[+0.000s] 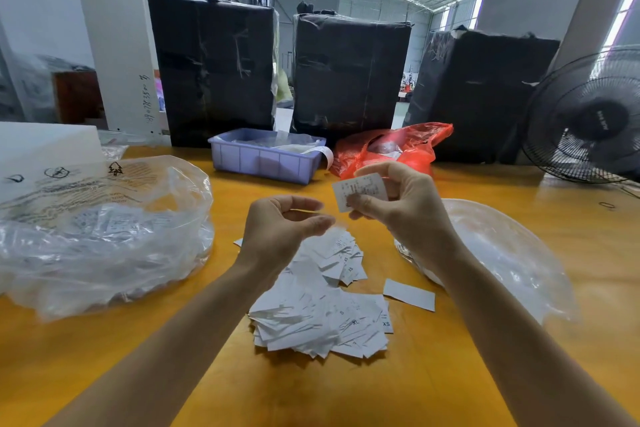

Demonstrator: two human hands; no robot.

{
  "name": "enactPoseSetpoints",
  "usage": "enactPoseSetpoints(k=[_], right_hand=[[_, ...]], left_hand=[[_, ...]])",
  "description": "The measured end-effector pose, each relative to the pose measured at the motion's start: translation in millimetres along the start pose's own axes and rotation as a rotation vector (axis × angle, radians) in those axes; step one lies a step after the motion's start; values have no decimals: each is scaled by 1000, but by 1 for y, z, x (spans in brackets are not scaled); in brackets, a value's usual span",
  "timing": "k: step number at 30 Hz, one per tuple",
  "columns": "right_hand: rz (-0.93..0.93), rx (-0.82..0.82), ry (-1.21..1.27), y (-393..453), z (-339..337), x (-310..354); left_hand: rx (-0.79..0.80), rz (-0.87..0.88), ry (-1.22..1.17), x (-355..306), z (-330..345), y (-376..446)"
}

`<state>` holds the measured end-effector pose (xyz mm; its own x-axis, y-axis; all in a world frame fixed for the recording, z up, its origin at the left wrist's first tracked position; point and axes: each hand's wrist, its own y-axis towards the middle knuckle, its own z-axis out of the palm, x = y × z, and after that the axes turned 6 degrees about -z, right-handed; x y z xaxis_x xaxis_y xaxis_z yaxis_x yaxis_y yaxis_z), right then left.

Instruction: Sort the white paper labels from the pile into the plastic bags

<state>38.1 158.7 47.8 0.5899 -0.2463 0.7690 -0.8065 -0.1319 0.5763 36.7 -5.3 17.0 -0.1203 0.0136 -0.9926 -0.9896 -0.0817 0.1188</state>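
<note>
While the right hand (pixel 394 198) pinches one printed white label (pixel 360 191) between thumb and fingers, slightly right of frame centre, the left hand (pixel 280 225) is raised beside it with fingers curled and thumb meeting the fingertips; whether it holds anything cannot be told. Both hands hover above the yellow surface (pixel 450 374), apart from each other.

Pile (pixel 322 308), lower centre: loose white labels heaped on the surface, some showing size letters S, XL and XS. One blank label (pixel 409 294) lies just right of the pile, apart from it.

Left bag (pixel 104 236), left of frame: large, clear, crumpled, with printing near its top; white labels are visible through the plastic inside it.

Right bag (pixel 502 253), right of centre: clear, lying flatter on the surface, partly behind the right forearm; its contents cannot be made out.

Tray (pixel 266 159), upper centre: pale purple plastic, holding clear film and a white strip that curls over its right rim.

Red bag (pixel 391 149), just right of the tray: crumpled, with something greyish showing at its opening, not identifiable.

Black bales (pixel 349 73), upper frame: three large wrapped blocks standing behind the tray and red bag.

Fan (pixel 588 118), right edge: black, standing beside the rightmost bale.
</note>
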Motion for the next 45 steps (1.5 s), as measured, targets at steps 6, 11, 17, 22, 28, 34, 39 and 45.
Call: enactPoseSetpoints(k=[6,11,17,22,28,34,39,45], right_hand=[[15,-1,-63,0,4,-5],[-10,-12,-144,-1,5,-9],[-38,-63,-148,-1,6,-10],[-21,8,-186,-1,6,-10],[132,182,-103,-1,5,-12],[140,229,-148,-1,8,-18],[44,-11,-152,2,0,-16],[-21,-25,-146,2,0,-13]], left_hand=[[7,-8,13,-2,1,-2],[25,-30,36,-2,1,-1],[57,-46,39,-3,1,-2],[38,-42,11,-2,-1,0],[27,-49,8,1,-1,2],[80,-88,34,2,0,1],[81,-116,-2,0,-2,1],[116,-148,-22,-2,0,-1]])
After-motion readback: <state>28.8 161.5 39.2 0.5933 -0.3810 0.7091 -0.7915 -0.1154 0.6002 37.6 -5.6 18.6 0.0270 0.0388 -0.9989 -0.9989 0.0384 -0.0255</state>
